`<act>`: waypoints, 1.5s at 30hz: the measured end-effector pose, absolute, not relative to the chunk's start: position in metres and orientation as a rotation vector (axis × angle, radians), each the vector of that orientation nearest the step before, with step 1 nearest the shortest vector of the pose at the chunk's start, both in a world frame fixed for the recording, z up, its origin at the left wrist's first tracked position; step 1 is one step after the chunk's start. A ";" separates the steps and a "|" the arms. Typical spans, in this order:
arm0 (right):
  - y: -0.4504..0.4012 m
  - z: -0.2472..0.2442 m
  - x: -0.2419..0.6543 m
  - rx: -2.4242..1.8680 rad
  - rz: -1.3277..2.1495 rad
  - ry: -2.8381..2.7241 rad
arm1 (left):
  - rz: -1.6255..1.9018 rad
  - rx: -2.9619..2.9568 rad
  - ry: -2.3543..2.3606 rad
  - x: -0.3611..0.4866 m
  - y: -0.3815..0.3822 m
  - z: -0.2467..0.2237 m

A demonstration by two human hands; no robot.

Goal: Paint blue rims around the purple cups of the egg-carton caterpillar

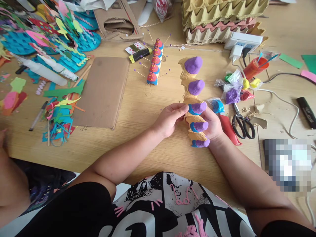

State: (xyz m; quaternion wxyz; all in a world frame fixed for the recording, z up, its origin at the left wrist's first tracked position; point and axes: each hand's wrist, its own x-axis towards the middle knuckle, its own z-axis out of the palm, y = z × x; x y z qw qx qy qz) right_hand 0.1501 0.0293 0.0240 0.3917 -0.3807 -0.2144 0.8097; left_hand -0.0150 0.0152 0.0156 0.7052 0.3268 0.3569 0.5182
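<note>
Above the table I hold a tan egg-carton strip (186, 74) with a row of several cones. Purple clay (194, 65) caps the cones, and blue clay (194, 127) wraps the lower part of the three nearest me. My left hand (170, 120) pinches the strip's left edge at the middle cone, its thumb against the blue clay there. On the other side my right hand (211, 123) grips the strip, its fingers partly hidden behind the cones. Beyond my left hand stands a painted caterpillar figure (155, 62) in red and blue, with purple-tipped sticks.
Left lie a cardboard sheet (103, 92), paper scraps (61, 112) and glue bottles (41, 69). Right are scissors (243, 125), bagged clay (232, 93), a red cup (255, 68) and a power strip (244, 40) with cables. Egg trays (222, 16) are stacked behind. Another person's arm (12, 184) shows at left.
</note>
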 end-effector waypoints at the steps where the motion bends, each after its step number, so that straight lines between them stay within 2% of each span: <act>1: 0.029 0.024 0.150 -0.965 2.047 -0.553 | 1.153 0.726 0.796 -0.015 0.015 0.015; 24: 0.030 0.018 0.153 -0.918 2.077 -0.643 | 1.284 0.931 0.811 -0.013 0.012 0.017; 29: 0.030 0.024 0.155 -0.951 2.160 -0.635 | 1.224 0.920 0.794 -0.014 0.012 0.015; 41: 0.028 0.022 0.151 -0.991 2.031 -0.694 | 1.215 0.795 0.846 -0.014 0.012 0.015; 45: 0.028 0.022 0.153 -0.975 2.084 -0.707 | 1.188 0.833 0.819 -0.015 0.012 0.015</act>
